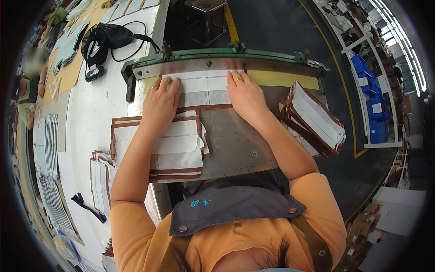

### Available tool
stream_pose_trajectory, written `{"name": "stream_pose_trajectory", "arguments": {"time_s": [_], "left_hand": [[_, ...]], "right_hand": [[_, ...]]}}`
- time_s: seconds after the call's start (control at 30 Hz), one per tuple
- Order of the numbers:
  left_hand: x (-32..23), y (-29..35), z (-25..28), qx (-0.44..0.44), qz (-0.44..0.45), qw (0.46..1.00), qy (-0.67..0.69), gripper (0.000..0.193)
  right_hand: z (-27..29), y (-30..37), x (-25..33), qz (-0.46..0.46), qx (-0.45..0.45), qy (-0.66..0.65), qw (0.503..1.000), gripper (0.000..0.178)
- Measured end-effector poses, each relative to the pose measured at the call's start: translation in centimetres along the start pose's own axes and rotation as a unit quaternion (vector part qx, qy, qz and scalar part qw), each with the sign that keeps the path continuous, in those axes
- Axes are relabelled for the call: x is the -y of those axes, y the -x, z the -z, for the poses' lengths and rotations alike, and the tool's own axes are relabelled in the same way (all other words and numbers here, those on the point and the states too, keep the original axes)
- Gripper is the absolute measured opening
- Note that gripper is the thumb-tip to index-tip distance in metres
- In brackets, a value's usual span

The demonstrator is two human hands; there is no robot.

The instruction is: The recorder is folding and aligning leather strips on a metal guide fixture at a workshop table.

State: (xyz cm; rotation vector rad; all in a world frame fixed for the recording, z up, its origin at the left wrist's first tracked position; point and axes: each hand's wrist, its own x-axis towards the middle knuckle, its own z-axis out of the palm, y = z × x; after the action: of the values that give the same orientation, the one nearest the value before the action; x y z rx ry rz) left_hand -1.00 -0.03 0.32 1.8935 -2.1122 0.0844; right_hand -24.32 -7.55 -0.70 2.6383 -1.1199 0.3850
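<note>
Against the green-framed press bar [226, 56], a white panel with brown edging [204, 90] is held flat by the left hand [161, 102] and right hand [247, 95], fingers spread and pressed down, seemingly to keep it aligned, with stacked panels [158, 149] nearer the body.

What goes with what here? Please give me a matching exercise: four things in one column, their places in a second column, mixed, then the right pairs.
Things:
1. left hand
2. right hand
3. black bag
4. tilted stack

Places:
A. far left on the table, with a cable
B. flat on the white piece, at its right end
C. right of the metal plate, leaning
D. flat on the white piece, at its left end

Pairs: 1-D, 2-B, 3-A, 4-C
</note>
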Motion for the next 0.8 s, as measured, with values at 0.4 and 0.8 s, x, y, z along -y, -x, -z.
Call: {"name": "stream_pose_trajectory", "arguments": {"time_s": [0.4, 0.8], "left_hand": [[2.5, -0.9, -0.4, 0.025, 0.037, 0.996, 0.073, 0.030], [2.9, -1.1, -1.7, -0.090, 0.084, 0.989, 0.082, 0.040]], "right_hand": [[1.1, 0.1, 0.0, 0.004, -0.011, -0.040, 0.999, 0.031], [-2.9, -10.8, 5.9, 0.123, -0.003, -0.269, 0.955, 0.024]]}}
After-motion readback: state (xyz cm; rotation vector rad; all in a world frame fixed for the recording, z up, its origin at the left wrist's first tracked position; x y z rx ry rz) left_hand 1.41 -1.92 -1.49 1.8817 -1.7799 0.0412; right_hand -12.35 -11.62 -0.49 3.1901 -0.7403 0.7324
